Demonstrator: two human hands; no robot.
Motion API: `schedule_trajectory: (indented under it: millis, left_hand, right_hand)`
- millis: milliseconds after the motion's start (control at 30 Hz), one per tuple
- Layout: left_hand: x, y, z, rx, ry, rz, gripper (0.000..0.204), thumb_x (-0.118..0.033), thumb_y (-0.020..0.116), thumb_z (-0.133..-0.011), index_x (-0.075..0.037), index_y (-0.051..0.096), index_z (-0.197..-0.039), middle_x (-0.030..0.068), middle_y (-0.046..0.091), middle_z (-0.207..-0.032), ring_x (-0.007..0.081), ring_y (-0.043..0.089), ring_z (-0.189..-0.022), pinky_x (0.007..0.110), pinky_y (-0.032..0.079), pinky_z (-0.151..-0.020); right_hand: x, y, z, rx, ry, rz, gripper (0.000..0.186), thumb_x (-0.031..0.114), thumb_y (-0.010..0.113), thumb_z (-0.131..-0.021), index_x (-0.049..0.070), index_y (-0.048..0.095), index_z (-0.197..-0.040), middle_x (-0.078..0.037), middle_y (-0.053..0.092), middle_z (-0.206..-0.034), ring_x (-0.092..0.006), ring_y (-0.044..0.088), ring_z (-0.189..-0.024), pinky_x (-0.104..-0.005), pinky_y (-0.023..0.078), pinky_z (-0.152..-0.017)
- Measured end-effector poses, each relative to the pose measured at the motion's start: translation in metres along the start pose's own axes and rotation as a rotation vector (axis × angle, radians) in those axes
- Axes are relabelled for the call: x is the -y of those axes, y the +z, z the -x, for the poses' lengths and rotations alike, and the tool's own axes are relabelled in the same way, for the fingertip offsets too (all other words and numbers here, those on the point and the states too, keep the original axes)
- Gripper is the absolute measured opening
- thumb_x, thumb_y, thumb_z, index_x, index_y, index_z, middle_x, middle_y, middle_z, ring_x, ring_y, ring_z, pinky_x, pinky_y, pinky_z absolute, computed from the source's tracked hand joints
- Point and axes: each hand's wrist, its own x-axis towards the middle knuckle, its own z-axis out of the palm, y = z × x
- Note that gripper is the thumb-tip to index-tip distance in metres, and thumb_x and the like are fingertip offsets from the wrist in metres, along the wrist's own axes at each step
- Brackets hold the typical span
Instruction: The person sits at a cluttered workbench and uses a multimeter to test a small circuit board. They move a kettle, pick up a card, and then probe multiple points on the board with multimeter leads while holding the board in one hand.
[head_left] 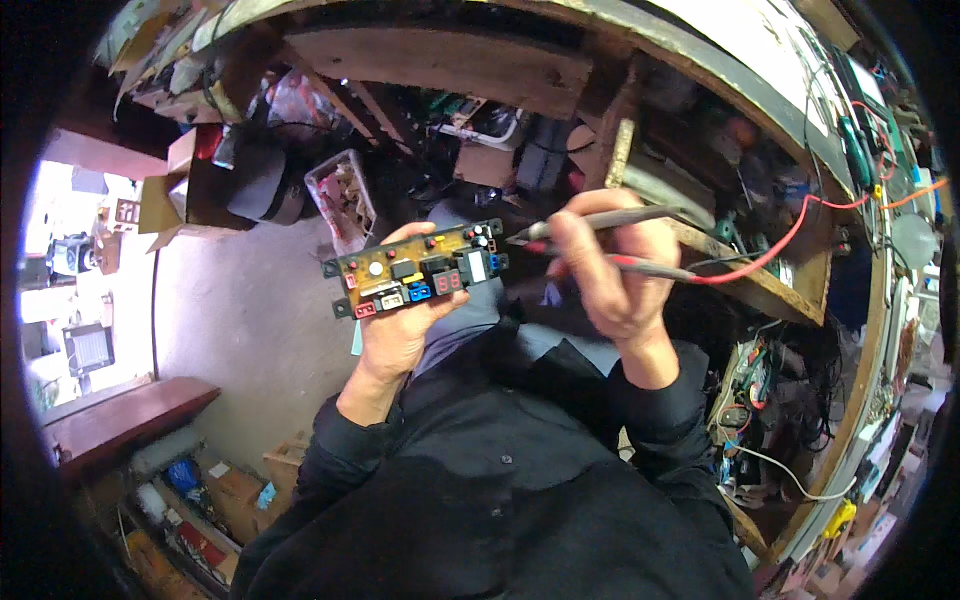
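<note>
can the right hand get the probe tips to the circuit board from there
Likely yes: the right hand holds two probes, tips near the right end of the circuit board; nothing visibly blocks the gap, and the left hand leaves the board's face mostly uncovered.

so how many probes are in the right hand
2: a grey probe above, and below it a red probe with a red wire, both in the right hand, pointing toward the circuit board.

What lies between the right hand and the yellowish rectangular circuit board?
In the head view, the tips of a slim grey probe and a slim red probe, held by the right hand.
</note>
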Motion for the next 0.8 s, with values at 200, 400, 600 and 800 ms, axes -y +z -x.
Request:
schedule_trajectory:
  millis: [200, 400, 600, 800]
  left_hand:
    - [-0.037, -0.060, 0.008, -0.061, -0.032, -0.057, 0.075, 0.013, 0.081, -0.071, -0.002, 0.049, -0.137, 0.0068, 0.066, -0.117, 0.0153, 0.064, -0.108, 0.032, 0.054, -0.096]
    - [-0.063, -0.102, 0.022, -0.123, -0.153, -0.130, 0.076, 0.015, 0.080, -0.069, -0.001, 0.049, -0.137, 0.0075, 0.066, -0.116, 0.0150, 0.065, -0.104, 0.029, 0.056, -0.087]
    - [-0.066, -0.113, 0.025, -0.125, -0.218, -0.118, 0.072, 0.015, 0.078, -0.068, -0.001, 0.053, -0.133, 0.0076, 0.068, -0.115, 0.0165, 0.066, -0.105, 0.031, 0.057, -0.088]
    - [-0.065, -0.111, 0.018, -0.093, -0.277, -0.166, 0.079, 0.014, 0.076, -0.067, -0.003, 0.047, -0.138, 0.0086, 0.064, -0.118, 0.0204, 0.064, -0.109, 0.034, 0.056, -0.092]
  right_hand:
    - [-0.006, -0.019, -0.029, -0.193, -0.066, 0.063, 0.007, 0.003, 0.067, -0.095, -0.003, 0.064, -0.098, -0.010, 0.070, -0.078, -0.0094, 0.062, -0.058, -0.0219, 0.049, -0.050]
    - [-0.008, -0.012, -0.027, -0.184, -0.059, 0.246, 0.012, 0.007, 0.065, -0.098, -0.002, 0.065, -0.105, -0.008, 0.068, -0.082, -0.0101, 0.064, -0.062, -0.0207, 0.050, -0.058]
    - [-0.012, -0.018, -0.029, -0.191, -0.045, 0.177, 0.012, 0.006, 0.067, -0.096, -0.004, 0.065, -0.103, -0.010, 0.069, -0.082, -0.0115, 0.065, -0.061, -0.0214, 0.052, -0.055]
    - [-0.011, -0.019, -0.030, -0.184, -0.014, 0.152, 0.011, 0.006, 0.067, -0.097, -0.003, 0.065, -0.102, -0.009, 0.069, -0.082, -0.0104, 0.064, -0.061, -0.0211, 0.052, -0.055]
